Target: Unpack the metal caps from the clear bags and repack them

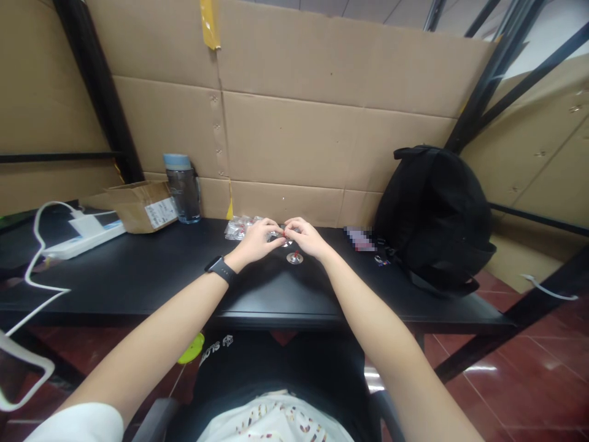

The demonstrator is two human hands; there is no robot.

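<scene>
My left hand (258,241), with a dark watch (221,269) on its wrist, meets my right hand (307,238) over the black table. The fingers of both are closed in a pinch around a small shiny metal disc (287,244) with a red strand at its top. My fingers partly cover this disc. Just below it, a second round metal disc (295,259) with a red strand lies flat on the table, apart from both hands. Several clear plastic packets (237,228) lie behind my left hand, partly hidden by it.
On the left of the table (175,276) are a white power strip (85,240) with a cable, an opened cardboard box (142,209) and a blue-lidded bottle (184,190). A black backpack (432,215) stands at the right. A cardboard wall (294,141) closes off the back.
</scene>
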